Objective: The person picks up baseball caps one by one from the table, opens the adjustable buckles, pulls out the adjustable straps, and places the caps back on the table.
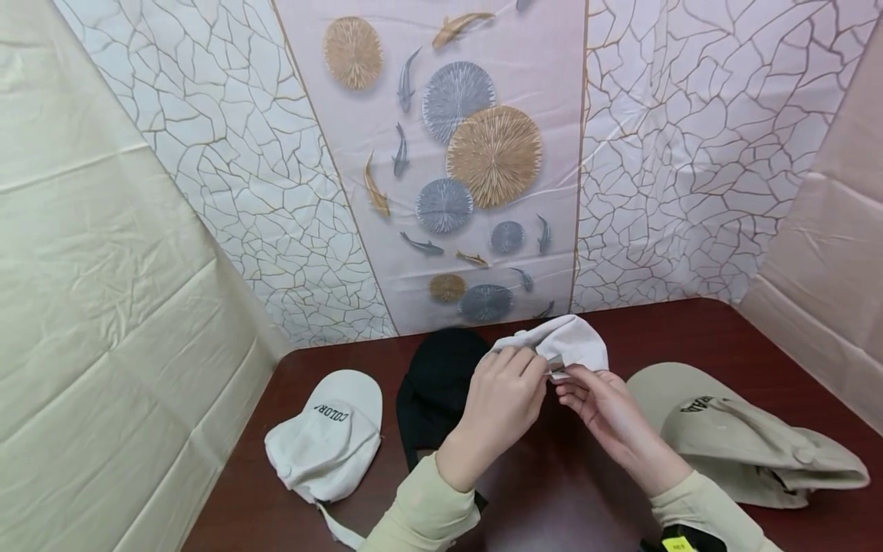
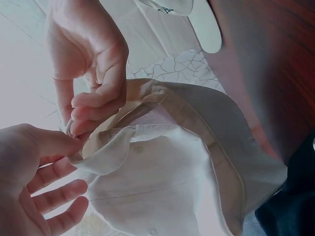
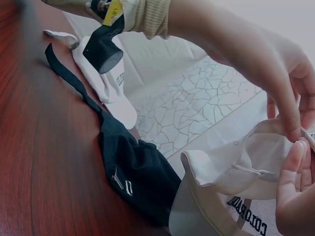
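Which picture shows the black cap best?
The right wrist view: the black cap looks largest there, with its long strap and white marks visible. The head view shows it partly behind the left hand; the left wrist view catches only a piece at the edge.

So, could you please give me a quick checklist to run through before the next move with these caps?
1. Left hand gripping the held white baseball cap: ok.
2. Right hand pinching it too: ok.
3. Held cap's back strap fastened: cannot tell, fingers cover its end.
4. Leftmost white baseball cap with strap fastened: not ok, strap trails loose.
5. Black cap on the table: ok.
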Action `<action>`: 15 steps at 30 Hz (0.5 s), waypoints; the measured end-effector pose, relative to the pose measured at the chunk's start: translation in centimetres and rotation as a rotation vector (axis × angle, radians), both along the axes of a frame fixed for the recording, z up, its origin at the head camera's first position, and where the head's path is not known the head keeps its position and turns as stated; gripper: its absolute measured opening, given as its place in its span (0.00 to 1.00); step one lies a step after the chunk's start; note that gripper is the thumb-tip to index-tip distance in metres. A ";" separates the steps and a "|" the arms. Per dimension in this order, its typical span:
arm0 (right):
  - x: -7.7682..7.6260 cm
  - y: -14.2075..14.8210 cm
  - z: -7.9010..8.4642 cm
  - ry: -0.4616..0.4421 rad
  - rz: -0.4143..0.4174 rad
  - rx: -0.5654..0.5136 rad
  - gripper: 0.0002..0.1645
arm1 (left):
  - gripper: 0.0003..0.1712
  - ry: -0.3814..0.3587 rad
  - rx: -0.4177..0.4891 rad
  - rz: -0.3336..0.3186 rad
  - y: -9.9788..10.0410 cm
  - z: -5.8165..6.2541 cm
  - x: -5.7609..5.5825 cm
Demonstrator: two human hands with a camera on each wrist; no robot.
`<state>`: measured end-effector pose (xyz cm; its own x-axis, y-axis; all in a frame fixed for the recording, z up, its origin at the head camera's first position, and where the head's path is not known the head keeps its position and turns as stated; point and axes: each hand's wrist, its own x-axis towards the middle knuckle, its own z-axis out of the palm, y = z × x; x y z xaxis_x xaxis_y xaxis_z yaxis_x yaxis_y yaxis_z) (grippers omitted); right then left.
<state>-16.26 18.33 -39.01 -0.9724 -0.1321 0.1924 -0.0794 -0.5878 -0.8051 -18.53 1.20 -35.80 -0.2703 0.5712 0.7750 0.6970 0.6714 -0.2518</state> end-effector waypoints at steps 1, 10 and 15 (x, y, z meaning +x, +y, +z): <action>0.0 0.0 0.0 -0.005 -0.012 -0.002 0.15 | 0.03 -0.009 -0.006 0.004 -0.1 -0.1 0.0; -0.3 0.6 -0.2 -0.041 -0.050 -0.023 0.14 | 0.03 -0.102 -0.027 0.030 -1.1 -1.5 0.0; -0.3 0.6 -0.1 -0.028 -0.032 -0.017 0.14 | 0.03 -0.094 0.003 0.013 -1.1 -1.3 -0.3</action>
<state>-16.59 18.88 -39.09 -0.9811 -0.0980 0.1671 -0.0759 -0.5989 -0.7972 -18.78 0.11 -37.14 -0.3494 0.5648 0.7476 0.7090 0.6810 -0.1832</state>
